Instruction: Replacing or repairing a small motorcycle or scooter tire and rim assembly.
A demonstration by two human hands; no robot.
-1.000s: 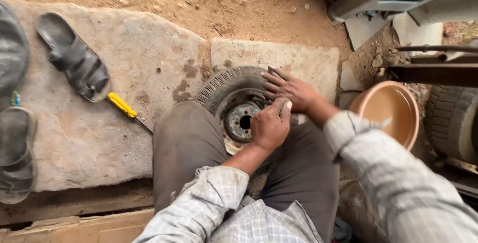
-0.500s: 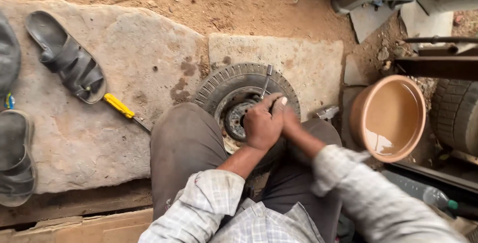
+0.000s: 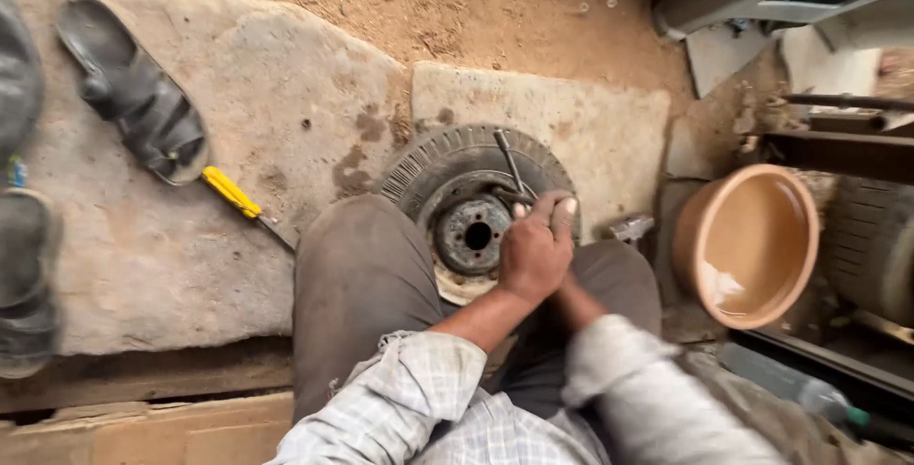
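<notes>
I see small tyre (image 3: pixel 447 165) flat on stone slab (image 3: pixel 238 189), between my 2 knees. Left hand (image 3: pixel 535 254) over tyre's right side, fingers curled tight around thin metal rod (image 3: pixel 509 165); rod tip rests on tyre's far rim. Right hand under left one, mostly hidden; cannot tell its grip. Yellow-handled screwdriver (image 3: pixel 233 194) left of tyre, well apart. Black sandal (image 3: pixel 133 89) further left. Brown bowl (image 3: pixel 747 246) right of tyre.

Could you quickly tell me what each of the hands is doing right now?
Left hand: closed around the metal tool at the small tyre.
Right hand: hidden beneath the left; state cannot be told.
</notes>
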